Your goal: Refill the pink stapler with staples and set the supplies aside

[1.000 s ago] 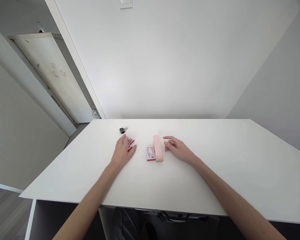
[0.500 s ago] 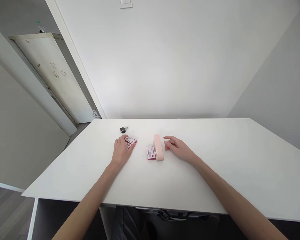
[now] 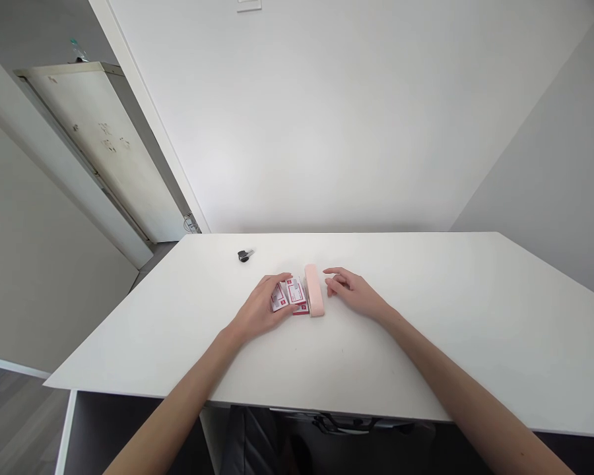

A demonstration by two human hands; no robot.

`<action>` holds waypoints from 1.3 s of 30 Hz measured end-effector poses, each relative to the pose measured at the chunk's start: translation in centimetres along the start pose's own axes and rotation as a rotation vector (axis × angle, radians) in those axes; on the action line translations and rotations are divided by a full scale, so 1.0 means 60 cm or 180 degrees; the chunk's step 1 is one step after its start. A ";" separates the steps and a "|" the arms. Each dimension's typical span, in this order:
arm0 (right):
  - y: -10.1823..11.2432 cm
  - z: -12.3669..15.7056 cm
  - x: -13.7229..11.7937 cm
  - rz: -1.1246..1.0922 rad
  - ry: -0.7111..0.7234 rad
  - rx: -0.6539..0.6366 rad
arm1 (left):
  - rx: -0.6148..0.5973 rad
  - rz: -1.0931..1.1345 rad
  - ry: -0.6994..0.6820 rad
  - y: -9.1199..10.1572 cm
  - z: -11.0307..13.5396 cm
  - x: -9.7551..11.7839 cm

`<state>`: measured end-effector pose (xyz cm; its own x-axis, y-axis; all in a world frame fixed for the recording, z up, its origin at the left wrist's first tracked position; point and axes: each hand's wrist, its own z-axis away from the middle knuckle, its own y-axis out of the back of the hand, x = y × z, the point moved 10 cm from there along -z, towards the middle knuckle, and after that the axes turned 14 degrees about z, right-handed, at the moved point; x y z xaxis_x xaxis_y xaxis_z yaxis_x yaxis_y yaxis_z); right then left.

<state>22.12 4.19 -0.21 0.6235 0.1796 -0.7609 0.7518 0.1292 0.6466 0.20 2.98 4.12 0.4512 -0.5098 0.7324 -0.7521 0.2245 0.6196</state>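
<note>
My left hand point(image 3: 262, 308) has its thumb and fingers around two small red-and-white staple boxes, the right box point(image 3: 296, 290) and the left box point(image 3: 278, 298). Under the right one, a third staple box point(image 3: 301, 309) lies on the table and is mostly covered. Close along its right side rests a pale pink stapler point(image 3: 314, 291), lengthwise away from me. Just right of the stapler, my right hand point(image 3: 350, 290) hovers or rests with loosely bent fingers apart and nothing in them.
A black key-like object point(image 3: 245, 255) with a metal part lies at the back left of the white table point(image 3: 426, 330). The wall point(image 3: 327, 132) rises right behind the table's far edge. Below the front edge are a dark bag-like thing and my leg.
My left hand has moved right with the two staple boxes, from near the key-like object to the third box beside the stapler. My right hand has stayed in place.
</note>
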 end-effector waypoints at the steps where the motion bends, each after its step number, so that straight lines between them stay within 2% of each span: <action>1: 0.000 0.000 0.000 -0.0002 0.0011 0.0001 | -0.0067 -0.0039 -0.0047 -0.004 0.002 0.006; 6: 0.000 -0.001 0.002 0.0003 0.0001 -0.0002 | -0.0321 -0.0085 -0.0070 -0.012 0.006 0.010; 8: 0.000 -0.001 0.003 0.0001 -0.0007 0.0003 | -0.0238 -0.0003 -0.0119 -0.007 0.006 0.011; 12: -0.003 -0.003 0.002 -0.0006 0.0024 0.0010 | 0.0132 0.0314 -0.0580 0.009 0.004 0.034; 20: -0.006 -0.005 0.000 0.0046 0.0078 0.0013 | 0.0077 0.0504 -0.0753 -0.025 -0.015 0.054; 23: -0.005 -0.005 0.001 0.0053 0.0074 0.0015 | 0.0263 0.0241 -0.0822 -0.019 -0.015 0.055; 25: -0.005 -0.004 0.001 0.0057 0.0067 0.0013 | 0.0574 0.0059 -0.0675 -0.004 -0.015 0.044; 28: -0.005 -0.002 -0.001 0.0056 0.0077 -0.0008 | 0.0824 -0.0111 -0.0083 0.008 -0.018 0.010; 32: -0.007 0.002 -0.005 0.0067 0.0076 -0.0076 | 0.0619 0.0040 0.0633 -0.007 -0.022 -0.025; 39: -0.014 0.005 -0.015 0.0113 0.0181 -0.0143 | 0.0317 0.0142 0.0722 -0.027 -0.025 -0.024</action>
<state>21.00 3.64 -0.07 0.6354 0.2398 -0.7340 0.7183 0.1653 0.6758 1.48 4.57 2.51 0.5043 -0.2991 0.8101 -0.8123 0.1539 0.5625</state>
